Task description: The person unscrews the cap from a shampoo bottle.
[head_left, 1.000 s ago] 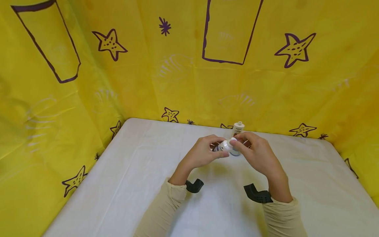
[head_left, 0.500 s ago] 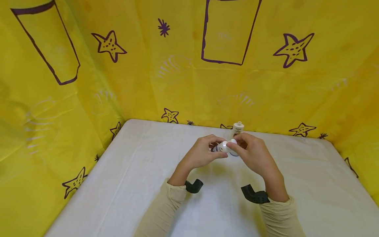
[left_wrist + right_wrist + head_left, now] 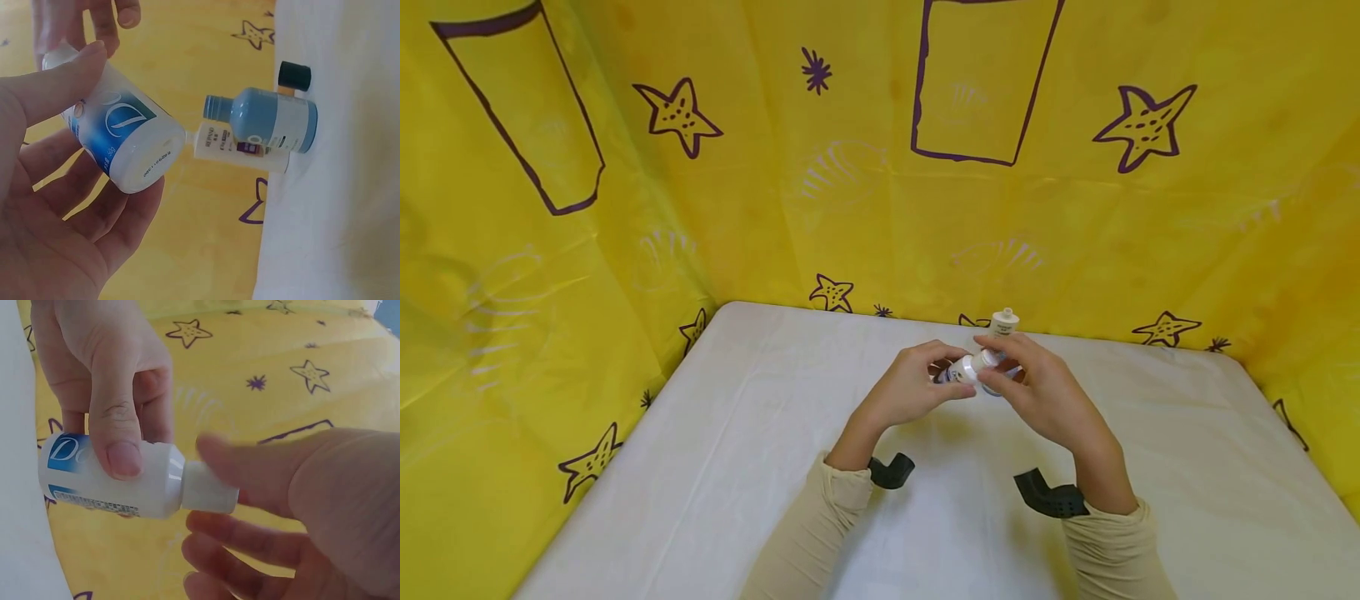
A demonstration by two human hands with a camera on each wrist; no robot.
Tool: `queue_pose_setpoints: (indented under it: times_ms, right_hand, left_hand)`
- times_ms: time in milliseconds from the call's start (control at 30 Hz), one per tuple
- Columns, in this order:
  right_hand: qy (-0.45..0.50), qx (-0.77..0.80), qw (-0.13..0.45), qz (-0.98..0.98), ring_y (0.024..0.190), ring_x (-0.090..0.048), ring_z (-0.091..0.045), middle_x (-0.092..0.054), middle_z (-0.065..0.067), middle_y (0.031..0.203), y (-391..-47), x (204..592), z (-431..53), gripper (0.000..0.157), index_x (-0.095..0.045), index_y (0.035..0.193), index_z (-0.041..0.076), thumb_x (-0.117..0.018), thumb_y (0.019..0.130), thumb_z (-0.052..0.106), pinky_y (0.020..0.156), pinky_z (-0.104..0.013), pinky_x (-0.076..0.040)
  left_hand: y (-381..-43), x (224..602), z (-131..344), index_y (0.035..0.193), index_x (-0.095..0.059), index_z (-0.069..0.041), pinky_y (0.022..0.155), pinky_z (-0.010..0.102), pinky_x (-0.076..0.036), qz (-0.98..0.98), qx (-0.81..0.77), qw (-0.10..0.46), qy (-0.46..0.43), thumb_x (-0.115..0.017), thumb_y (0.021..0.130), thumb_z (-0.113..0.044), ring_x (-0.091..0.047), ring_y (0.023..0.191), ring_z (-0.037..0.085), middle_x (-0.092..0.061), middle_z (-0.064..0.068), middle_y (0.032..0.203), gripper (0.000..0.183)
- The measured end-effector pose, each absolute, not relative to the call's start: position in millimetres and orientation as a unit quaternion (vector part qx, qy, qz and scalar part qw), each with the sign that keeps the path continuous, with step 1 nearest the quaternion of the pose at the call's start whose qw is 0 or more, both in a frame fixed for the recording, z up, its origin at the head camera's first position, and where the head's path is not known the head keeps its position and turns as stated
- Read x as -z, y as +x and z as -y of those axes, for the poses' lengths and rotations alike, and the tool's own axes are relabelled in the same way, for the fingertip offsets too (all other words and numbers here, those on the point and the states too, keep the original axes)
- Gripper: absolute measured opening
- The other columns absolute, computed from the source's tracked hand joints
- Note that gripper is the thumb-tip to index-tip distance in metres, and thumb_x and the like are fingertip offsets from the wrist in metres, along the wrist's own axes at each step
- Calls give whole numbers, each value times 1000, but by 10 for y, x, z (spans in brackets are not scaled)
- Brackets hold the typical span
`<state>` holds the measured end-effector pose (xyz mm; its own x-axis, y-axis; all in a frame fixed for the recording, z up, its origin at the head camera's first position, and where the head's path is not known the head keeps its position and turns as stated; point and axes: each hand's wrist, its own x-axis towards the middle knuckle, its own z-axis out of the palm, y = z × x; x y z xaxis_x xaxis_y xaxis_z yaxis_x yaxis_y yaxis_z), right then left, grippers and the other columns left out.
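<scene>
My left hand (image 3: 913,385) grips a white plastic bottle (image 3: 119,125) with a blue label, thumb on one side and fingers on the other. The bottle is tilted, its white cap (image 3: 209,487) towards my right hand (image 3: 1037,379). My right thumb and fingers are spread around that cap. In the right wrist view the blurred thumb overlaps its edge, and the fingers lie just below it; whether they touch is unclear. Beyond the hands stand a blue bottle (image 3: 259,119) with a bare threaded neck and a white bottle (image 3: 1004,322) with a narrow tip.
A dark cap (image 3: 294,75) is beside the blue bottle on the white-covered table (image 3: 760,400). Yellow patterned sheeting (image 3: 850,208) rises behind the table's far edge and at its sides. Black curved mounts (image 3: 1051,495) project from the wrists.
My right fingers and thumb, earlier pinching the cap, have spread apart around it, the index finger lifting. The left hand and bottle have hardly moved.
</scene>
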<state>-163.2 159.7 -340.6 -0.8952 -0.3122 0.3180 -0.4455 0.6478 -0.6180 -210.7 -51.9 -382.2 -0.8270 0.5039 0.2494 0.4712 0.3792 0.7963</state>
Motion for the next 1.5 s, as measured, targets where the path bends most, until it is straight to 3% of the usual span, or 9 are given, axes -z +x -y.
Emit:
queue_pose_setpoints:
  times_ms: [133, 367, 667, 933, 1067, 1300, 1500]
  right_hand:
    - [166, -368, 79, 912, 101, -67, -26, -67, -13, 127, -1636, 3402, -1589, 49, -59, 140, 8, -70, 97, 31, 81, -34, -57]
    - [109, -361, 71, 924, 95, -66, -26, -72, -10, 106, -1645, 3409, -1561, 41, -67, 116, 7, -69, 97, 42, 77, -34, -53]
    - [130, -356, 97, 920, 86, -64, -21, -71, -7, 97, -1659, 3407, -1527, 30, -69, 108, 7, -73, 95, 34, 71, -31, -52]
    - [194, -365, 127, 901, 96, -66, -20, -69, -8, 112, -1641, 3417, -1524, 30, -69, 122, 6, -74, 92, 8, 78, -25, -57]
    - [212, -371, 126, 895, 99, -66, -22, -68, -9, 120, -1638, 3411, -1531, 36, -67, 128, 8, -73, 92, 6, 80, -27, -58]
    - [138, -383, 94, 908, 103, -67, -31, -67, -16, 124, -1625, 3378, -1558, 45, -60, 136, 7, -67, 99, 33, 85, -47, -59]
    - [54, -349, 43, 935, 87, -63, -27, -71, -13, 100, -1637, 3358, -1568, 61, -66, 113, 5, -44, 103, 61, 70, -34, -49]
  left_hand:
    - [-2104, 3833, 514, 123, -71, -17, 88, 24, -54, -825, -483, 26, 292, -82, 88, -28, -59, 95, 12, -69, -4, 111, 39]
    - [-2092, 3841, 509, 123, -72, -18, 92, 26, -55, -822, -489, 36, 289, -83, 86, -28, -62, 99, 10, -70, -5, 115, 39]
    - [-2093, 3836, 516, 122, -72, -19, 91, 27, -55, -825, -483, 27, 291, -84, 85, -29, -60, 96, 11, -70, -7, 111, 40]
    - [-2114, 3851, 522, 124, -71, -16, 89, 28, -57, -824, -486, 31, 290, -83, 86, -28, -60, 96, 13, -69, -3, 112, 41]
    - [-2126, 3850, 525, 124, -71, -15, 91, 32, -58, -822, -488, 27, 293, -83, 87, -28, -60, 97, 14, -70, -2, 114, 41]
    - [-2133, 3843, 518, 124, -71, -16, 92, 27, -56, -816, -494, 33, 298, -83, 86, -29, -62, 99, 11, -70, -3, 115, 41]
    - [-2125, 3844, 502, 121, -72, -16, 88, 22, -56, -812, -498, 47, 300, -86, 84, -27, -64, 97, 9, -70, -2, 113, 41]
